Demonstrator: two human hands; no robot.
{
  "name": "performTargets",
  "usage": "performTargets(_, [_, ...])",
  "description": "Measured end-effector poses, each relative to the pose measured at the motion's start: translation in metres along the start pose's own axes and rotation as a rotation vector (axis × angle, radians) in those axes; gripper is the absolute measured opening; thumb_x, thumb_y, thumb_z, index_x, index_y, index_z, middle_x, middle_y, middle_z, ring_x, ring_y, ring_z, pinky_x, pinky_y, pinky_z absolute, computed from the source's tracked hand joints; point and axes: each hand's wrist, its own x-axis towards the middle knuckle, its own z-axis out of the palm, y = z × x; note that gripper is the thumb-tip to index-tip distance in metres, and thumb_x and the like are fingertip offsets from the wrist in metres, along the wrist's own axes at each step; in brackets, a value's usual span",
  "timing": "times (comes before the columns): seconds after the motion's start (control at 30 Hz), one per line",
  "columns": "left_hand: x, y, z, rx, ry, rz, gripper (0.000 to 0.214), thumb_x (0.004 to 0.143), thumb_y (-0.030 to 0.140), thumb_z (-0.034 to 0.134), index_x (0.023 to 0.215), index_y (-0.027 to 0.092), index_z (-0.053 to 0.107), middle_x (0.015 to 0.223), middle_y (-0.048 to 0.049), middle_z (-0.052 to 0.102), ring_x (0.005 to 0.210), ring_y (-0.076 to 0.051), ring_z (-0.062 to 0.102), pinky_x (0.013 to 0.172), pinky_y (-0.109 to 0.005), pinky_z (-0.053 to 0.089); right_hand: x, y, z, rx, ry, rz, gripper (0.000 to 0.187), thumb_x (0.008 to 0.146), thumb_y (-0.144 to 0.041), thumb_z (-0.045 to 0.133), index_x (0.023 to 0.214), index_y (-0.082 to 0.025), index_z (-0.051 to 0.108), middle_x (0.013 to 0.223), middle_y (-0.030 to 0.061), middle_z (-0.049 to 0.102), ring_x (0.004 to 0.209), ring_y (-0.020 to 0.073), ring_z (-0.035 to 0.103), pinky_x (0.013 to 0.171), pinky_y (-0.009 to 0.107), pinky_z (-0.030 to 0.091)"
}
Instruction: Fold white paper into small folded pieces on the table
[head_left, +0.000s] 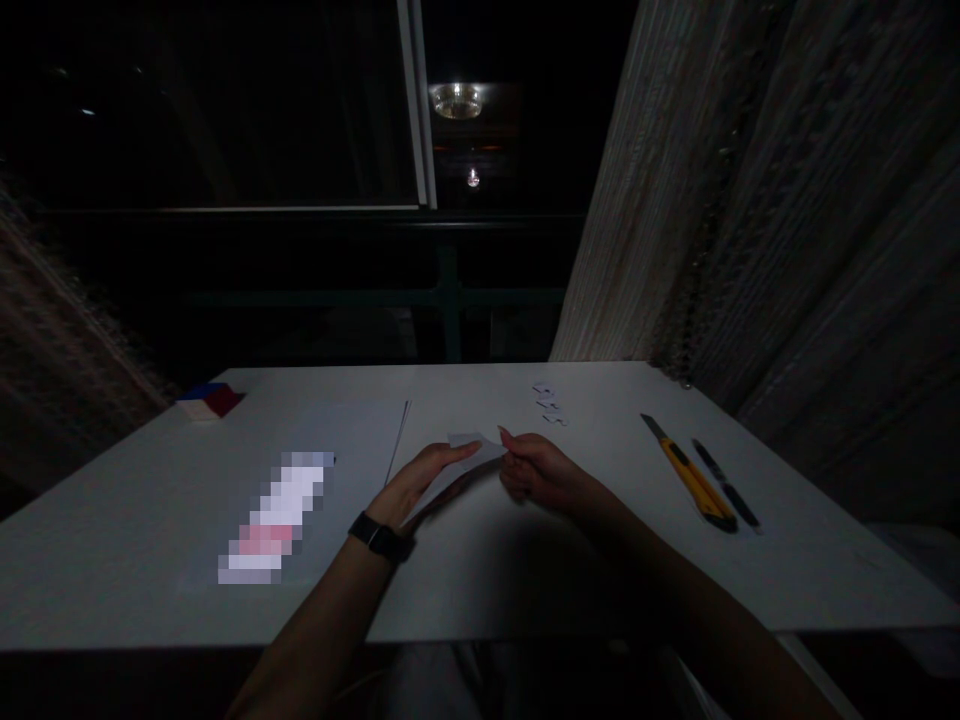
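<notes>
Above the middle of the white table, both my hands hold a small piece of white paper (466,458). My left hand (420,480), with a dark band at the wrist, grips it with the thumb on top; its other fingers are hidden behind the sheet. At the paper's right edge, my right hand (541,470) pinches a corner between thumb and curled fingers. A row of several small curled dark-edged pieces (550,405) lies just beyond my right hand. Left of my left hand are flat white sheets (367,430).
A yellow box cutter (694,480) with its blade out lies at the right, beside a black pen (726,487). A puzzle cube (208,401) sits at the table's (465,600) far left corner. A blurred-out bright object (276,517) rests on the sheets. Curtains (622,200) hang behind.
</notes>
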Motion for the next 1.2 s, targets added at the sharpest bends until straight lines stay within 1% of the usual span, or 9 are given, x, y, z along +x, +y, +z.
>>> performTargets(0.2, [-0.005,0.004,0.005,0.013,0.023,0.012,0.036,0.068,0.043,0.067,0.079,0.01,0.062,0.045,0.0035,0.05,0.034,-0.005,0.036,0.036,-0.02,0.021,0.0,0.0,0.001,-0.007,0.011,-0.013,0.044,0.075,-0.046,0.058,0.045,-0.017,0.044,0.034,-0.0047,0.037,0.033,0.0089,0.036,0.038,0.023,0.029])
performTargets(0.4, [-0.008,0.006,0.008,0.01,0.046,0.007,0.034,0.069,0.043,0.066,0.076,0.01,0.061,0.042,0.0046,0.047,0.032,-0.004,0.034,0.035,-0.021,0.019,0.001,0.002,0.001,-0.019,0.04,-0.033,0.042,0.073,-0.048,0.059,0.049,-0.015,0.05,0.034,-0.0045,0.039,0.033,0.0095,0.038,0.038,0.023,0.03])
performTargets(0.57, [-0.009,0.007,0.008,0.006,0.04,0.027,0.035,0.07,0.042,0.065,0.083,0.01,0.063,0.044,0.0038,0.051,0.032,-0.004,0.035,0.035,-0.02,0.02,0.001,0.002,0.0,-0.026,0.037,-0.027,0.04,0.073,-0.045,0.06,0.049,-0.015,0.051,0.035,-0.0047,0.039,0.033,0.0089,0.038,0.037,0.023,0.029])
performTargets(0.77, [-0.006,0.004,0.007,-0.037,0.018,0.04,0.032,0.07,0.039,0.066,0.079,0.009,0.063,0.044,0.0029,0.052,0.032,-0.004,0.036,0.036,-0.02,0.023,0.0,0.0,-0.001,-0.044,0.009,-0.027,0.037,0.074,-0.039,0.061,0.048,-0.015,0.049,0.035,-0.0043,0.04,0.034,0.0084,0.038,0.037,0.022,0.029])
performTargets(0.9, [-0.003,0.002,0.003,-0.063,-0.002,0.056,0.031,0.071,0.039,0.066,0.079,0.009,0.064,0.047,0.0011,0.055,0.035,-0.005,0.039,0.037,-0.02,0.025,0.0,0.001,0.0,-0.07,0.03,-0.024,0.039,0.073,-0.038,0.062,0.045,-0.016,0.046,0.033,-0.0047,0.039,0.032,0.0083,0.037,0.036,0.023,0.029])
performTargets(1.0, [-0.001,0.002,-0.001,-0.065,-0.01,0.069,0.03,0.07,0.039,0.067,0.075,0.01,0.064,0.048,0.0011,0.055,0.038,-0.007,0.043,0.041,-0.02,0.03,0.0,0.001,0.001,-0.123,0.036,-0.016,0.042,0.072,-0.04,0.062,0.042,-0.017,0.043,0.03,-0.0054,0.037,0.029,0.008,0.035,0.035,0.023,0.028])
performTargets(1.07, [-0.002,0.002,-0.004,-0.056,-0.015,0.072,0.031,0.068,0.041,0.067,0.074,0.011,0.064,0.053,-0.0009,0.059,0.043,-0.009,0.049,0.045,-0.021,0.035,-0.001,0.0,0.001,-0.182,0.04,0.001,0.042,0.072,-0.042,0.062,0.042,-0.017,0.044,0.029,-0.0061,0.036,0.027,0.0075,0.032,0.034,0.023,0.027])
performTargets(1.13, [-0.003,0.002,-0.006,-0.053,-0.024,0.083,0.032,0.067,0.041,0.069,0.076,0.01,0.064,0.061,-0.004,0.063,0.05,-0.012,0.054,0.05,-0.023,0.039,-0.002,-0.002,-0.002,-0.281,0.045,0.02,0.041,0.071,-0.044,0.062,0.045,-0.016,0.047,0.03,-0.0055,0.039,0.027,0.0069,0.033,0.034,0.022,0.026])
performTargets(1.2, [-0.003,0.001,-0.008,-0.052,-0.028,0.114,0.034,0.065,0.038,0.071,0.083,0.01,0.064,0.071,-0.0068,0.066,0.057,-0.015,0.059,0.055,-0.025,0.043,-0.003,-0.004,-0.006,-0.423,0.035,0.047,0.039,0.069,-0.045,0.064,0.049,-0.014,0.052,0.034,-0.0037,0.046,0.03,0.0067,0.038,0.035,0.021,0.027])
